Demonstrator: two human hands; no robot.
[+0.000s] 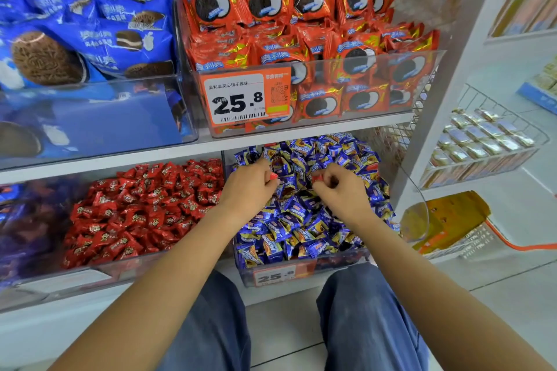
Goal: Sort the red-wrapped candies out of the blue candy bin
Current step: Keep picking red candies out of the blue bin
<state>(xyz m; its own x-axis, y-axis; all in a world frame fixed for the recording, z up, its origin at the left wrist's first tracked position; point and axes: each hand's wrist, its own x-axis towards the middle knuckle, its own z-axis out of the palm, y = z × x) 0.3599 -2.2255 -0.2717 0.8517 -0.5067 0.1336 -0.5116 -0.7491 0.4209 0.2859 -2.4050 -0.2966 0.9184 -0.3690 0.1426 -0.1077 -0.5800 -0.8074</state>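
Both hands are down in the blue bin (pixel 301 275), a clear box full of blue candies (pixel 304 220) on the low shelf. The left hand (pixel 248 187) sits at the far left part of the pile. Its fingers are curled, and a bit of red candy (pixel 273 176) pokes out at the fingertips, so it pinches that piece. The right hand (pixel 339 188) is just beside it, a little to the right. Its fingers are curled too, and they pinch a second red piece (pixel 317 178), though that one is small and blurry, so it may be only a scrap of wrapper. The two hands are near each other but do not touch.

Left of the blue bin is the red bin (pixel 90 275), heaped with red candies (pixel 135 208). On the shelf above stand red cookie packs (pixel 271 6) behind a price tag (pixel 247 98), with blue cookie packs (pixel 99 27) to their left. The person's knees in jeans (pixel 361 325) show at the near edge.
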